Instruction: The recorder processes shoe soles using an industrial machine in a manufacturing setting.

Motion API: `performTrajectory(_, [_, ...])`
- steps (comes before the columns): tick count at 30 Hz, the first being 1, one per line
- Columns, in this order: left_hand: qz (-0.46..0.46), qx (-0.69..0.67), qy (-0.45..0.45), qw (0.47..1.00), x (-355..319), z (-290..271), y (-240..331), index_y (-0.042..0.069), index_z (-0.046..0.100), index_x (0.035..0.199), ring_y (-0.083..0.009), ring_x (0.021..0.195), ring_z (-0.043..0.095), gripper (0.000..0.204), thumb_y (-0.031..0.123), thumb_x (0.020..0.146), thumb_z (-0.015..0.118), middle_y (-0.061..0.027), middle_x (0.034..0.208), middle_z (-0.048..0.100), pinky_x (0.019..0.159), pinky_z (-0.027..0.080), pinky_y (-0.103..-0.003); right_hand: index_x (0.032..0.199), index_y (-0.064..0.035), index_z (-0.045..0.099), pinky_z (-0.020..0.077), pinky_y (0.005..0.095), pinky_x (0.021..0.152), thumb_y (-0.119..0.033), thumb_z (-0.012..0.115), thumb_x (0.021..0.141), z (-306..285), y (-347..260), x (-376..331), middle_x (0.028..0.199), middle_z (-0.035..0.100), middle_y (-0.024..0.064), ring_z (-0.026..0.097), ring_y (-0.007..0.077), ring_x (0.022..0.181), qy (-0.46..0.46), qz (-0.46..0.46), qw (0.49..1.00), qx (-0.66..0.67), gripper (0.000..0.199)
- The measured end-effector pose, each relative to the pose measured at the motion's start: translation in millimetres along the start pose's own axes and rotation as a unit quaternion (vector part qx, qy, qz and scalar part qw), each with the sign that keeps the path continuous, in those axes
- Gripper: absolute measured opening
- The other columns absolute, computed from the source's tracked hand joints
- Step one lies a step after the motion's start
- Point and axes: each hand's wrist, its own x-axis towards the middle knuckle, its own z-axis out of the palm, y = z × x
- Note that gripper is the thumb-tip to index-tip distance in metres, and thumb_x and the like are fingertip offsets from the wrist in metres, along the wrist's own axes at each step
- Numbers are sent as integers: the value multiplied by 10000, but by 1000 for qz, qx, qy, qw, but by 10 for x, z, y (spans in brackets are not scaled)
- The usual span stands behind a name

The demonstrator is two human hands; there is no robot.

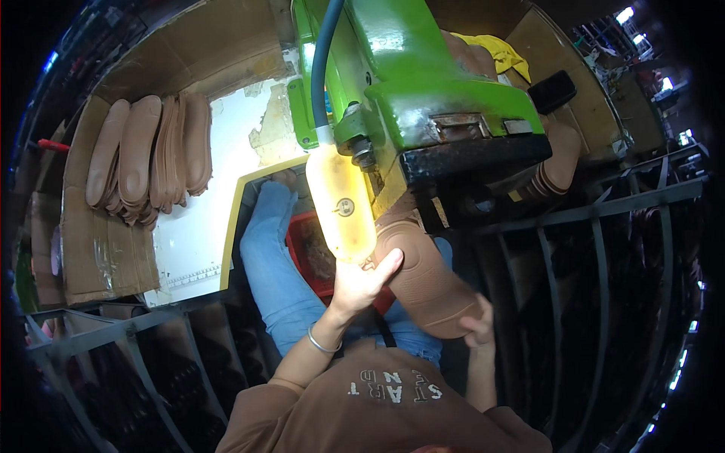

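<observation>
Fingers of your left hand (pixel 362 281) and right hand (pixel 476 326) clamp a tan shoe sole (pixel 423 275), feeding its far end under the green machine (pixel 423 98); next, probably, steady pushing inward.

We see the green machine (pixel 423 83) crowding the space overhead, its dark underside just above the tan sole (pixel 423 279), leaving us only a narrow gap there. Left of the machine, the white tabletop (pixel 226 143) lies open up to the stacked soles (pixel 151 155). Right of the machine, dark metal racks (pixel 604 249) close us in.
</observation>
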Motion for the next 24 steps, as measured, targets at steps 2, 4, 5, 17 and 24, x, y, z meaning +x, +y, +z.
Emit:
performTrajectory(2, [6, -7, 0, 1000, 18, 0, -18, -66, 558, 1108, -98, 872, 576, 301, 25, 827, 616, -86, 991, 633, 797, 464, -235, 1147, 22, 482, 453, 324, 895, -26, 680, 648, -151, -194, 187, 1055, 575, 123, 562, 222, 994, 57, -88, 994, 35, 539])
performTrajectory(4, [11, -13, 1, 1000, 29, -21, -28, -67, 541, 1132, -101, 893, 571, 329, 22, 825, 618, -92, 1021, 623, 812, 458, -237, 1146, 13, 480, 451, 335, 900, -33, 642, 721, 104, -587, 437, 1061, 569, 124, 554, 227, 1009, 86, -133, 985, 64, 457])
performTrajectory(5, [-5, -9, -8, 1000, 31, -37, -10, -58, 538, 1136, -105, 906, 570, 336, 24, 822, 622, -87, 1023, 619, 822, 457, -245, 1140, 11, 483, 451, 332, 899, -30, 624, 757, 255, -758, 563, 1054, 570, 124, 557, 220, 1000, 100, -153, 982, 52, 410])
performTrajectory(17, [50, 168, 27, 984, -17, -593, 386, -67, 615, 985, -117, 792, 611, 274, 65, 756, 688, -91, 879, 658, 734, 487, -245, 1127, -27, 465, 448, 296, 871, 40, 549, 789, 916, -837, 1399, 1054, 564, 79, 553, 170, 973, -45, -207, 976, 61, 354])
performTrajectory(24, [22, 63, 102, 993, -258, -1204, 508, -81, 573, 1011, -124, 827, 589, 290, 24, 751, 644, -101, 917, 630, 773, 456, -239, 1245, 14, 406, 454, 274, 861, 32, 557, 780, 1479, -482, 1148, 1108, 555, 101, 566, 162, 974, -73, -186, 978, 54, 489])
